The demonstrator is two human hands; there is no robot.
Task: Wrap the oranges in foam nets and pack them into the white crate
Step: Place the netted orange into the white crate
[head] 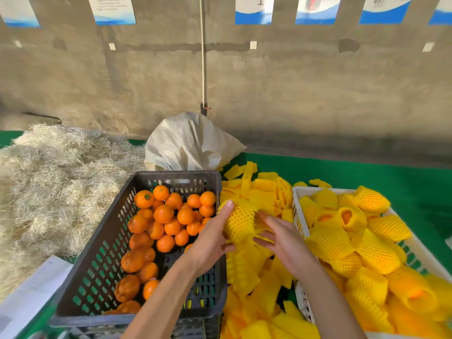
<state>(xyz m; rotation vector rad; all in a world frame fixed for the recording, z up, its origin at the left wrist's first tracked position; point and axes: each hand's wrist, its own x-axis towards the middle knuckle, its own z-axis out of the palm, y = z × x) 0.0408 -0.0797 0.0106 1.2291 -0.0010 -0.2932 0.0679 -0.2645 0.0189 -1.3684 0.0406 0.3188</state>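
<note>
Right now my left hand (212, 237) grips a foam net (241, 222) stretched over an orange, above the loose nets (259, 272) between the dark crate (102, 260) and white crate (415, 255); my right hand (283, 241) hovers open beside it. Next, I judge, it goes right into the white crate.

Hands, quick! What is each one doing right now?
Left hand: grips a netted orange above the pile of foam nets.
Right hand: open, fingers straight beside that orange, gripping nothing.
</note>
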